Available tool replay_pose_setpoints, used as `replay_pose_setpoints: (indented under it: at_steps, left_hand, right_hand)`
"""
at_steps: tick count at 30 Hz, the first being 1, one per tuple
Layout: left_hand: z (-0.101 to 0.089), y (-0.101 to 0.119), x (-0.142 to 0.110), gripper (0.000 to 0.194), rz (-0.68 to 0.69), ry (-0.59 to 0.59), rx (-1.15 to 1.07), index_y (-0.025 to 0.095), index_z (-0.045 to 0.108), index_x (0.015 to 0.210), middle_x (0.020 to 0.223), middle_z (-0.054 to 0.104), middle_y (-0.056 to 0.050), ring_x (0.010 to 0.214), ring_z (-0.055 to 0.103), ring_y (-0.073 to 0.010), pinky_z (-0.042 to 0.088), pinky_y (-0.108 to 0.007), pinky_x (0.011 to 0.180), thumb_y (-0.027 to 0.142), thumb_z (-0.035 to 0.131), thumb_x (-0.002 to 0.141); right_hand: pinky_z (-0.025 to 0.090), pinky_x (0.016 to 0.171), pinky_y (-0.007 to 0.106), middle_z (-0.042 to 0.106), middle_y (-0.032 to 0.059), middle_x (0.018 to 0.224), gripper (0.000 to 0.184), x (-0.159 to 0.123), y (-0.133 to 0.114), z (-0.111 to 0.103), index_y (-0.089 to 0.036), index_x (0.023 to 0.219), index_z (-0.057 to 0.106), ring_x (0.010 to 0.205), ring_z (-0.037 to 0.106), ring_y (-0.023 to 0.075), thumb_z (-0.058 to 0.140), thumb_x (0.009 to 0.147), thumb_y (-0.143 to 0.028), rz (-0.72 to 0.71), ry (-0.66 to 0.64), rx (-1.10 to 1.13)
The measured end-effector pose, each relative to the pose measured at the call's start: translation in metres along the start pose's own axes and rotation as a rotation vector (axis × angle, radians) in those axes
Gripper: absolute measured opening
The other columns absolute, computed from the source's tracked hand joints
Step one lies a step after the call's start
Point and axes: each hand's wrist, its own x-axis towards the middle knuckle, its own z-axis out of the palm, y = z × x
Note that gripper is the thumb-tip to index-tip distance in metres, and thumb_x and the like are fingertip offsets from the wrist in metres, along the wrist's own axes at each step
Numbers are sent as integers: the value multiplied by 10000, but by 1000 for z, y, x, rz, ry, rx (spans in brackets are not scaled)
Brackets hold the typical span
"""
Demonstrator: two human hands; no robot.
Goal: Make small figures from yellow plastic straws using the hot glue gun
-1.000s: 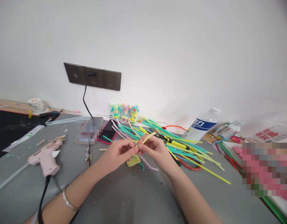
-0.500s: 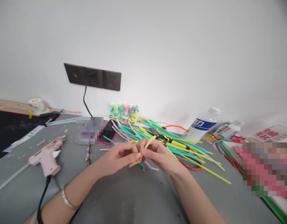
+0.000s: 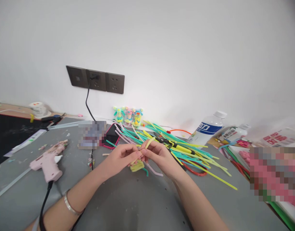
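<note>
My left hand (image 3: 124, 159) and my right hand (image 3: 159, 156) meet above the grey table, fingertips pinched together on a pale yellow pipe cleaner (image 3: 150, 141). Its free end curves up past the right fingers. Under the left fingertips hangs a yellow coiled or folded piece (image 3: 137, 166); whether it is one with the strand is hidden by the fingers. Just behind the hands lies a loose pile of pipe cleaners (image 3: 192, 157) in green, yellow and lilac. Yellow-handled pliers (image 3: 177, 147) rest among them.
A pink glue gun (image 3: 47, 163) with a black cord lies at left. Behind the hands are a phone (image 3: 111, 136) and three small pipe-cleaner figures (image 3: 128, 116) by the wall. A white bottle (image 3: 208, 128) stands at back right, near bundled pink material (image 3: 277, 176).
Both hands have shifted slightly at the fingertips. The yellow folded piece now shows more below the left fingers, and the strand's free end sits lower and further left.
</note>
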Motion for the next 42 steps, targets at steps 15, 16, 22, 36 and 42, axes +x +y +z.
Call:
replay_pose_setpoints:
  at_steps: [15,16,22,36,42]
  left_hand:
    - [0,5,-4,420,-125,-69,-60,171,497,666,588,479,37,565,455,-105,364,-241,574,520,574,888]
    - [0,5,-4,420,-140,-77,-73,170,501,670,586,483,36,568,458,-106,367,-242,577,522,579,885]
    - [0,5,-2,433,-198,-21,-191,163,531,705,619,505,34,555,465,-92,380,-238,554,559,652,830]
    - [-5,-4,2,318,-220,137,-419,146,729,766,740,641,-21,677,553,-111,404,-206,560,451,809,725]
    - [-5,-7,4,321,-222,187,-392,142,706,699,685,594,0,655,507,-101,372,-198,547,437,832,687]
  right_hand:
    - [500,636,271,644,7,765,241,1,-3,0,-197,792,659,673,589,134,796,780,-396,-85,35,-39]
    - [502,634,270,640,4,753,250,1,-3,0,-196,782,654,668,591,134,801,774,-397,-82,32,-38]
    - [518,604,277,629,2,767,253,3,3,-1,-203,783,624,627,600,132,786,784,-397,-167,133,-42]
    - [524,667,317,667,70,898,236,-9,6,12,-240,936,622,805,648,187,557,903,-15,-857,222,-840]
    - [500,668,330,700,66,862,221,-9,8,11,-244,977,656,790,649,198,531,943,-66,-808,164,-889]
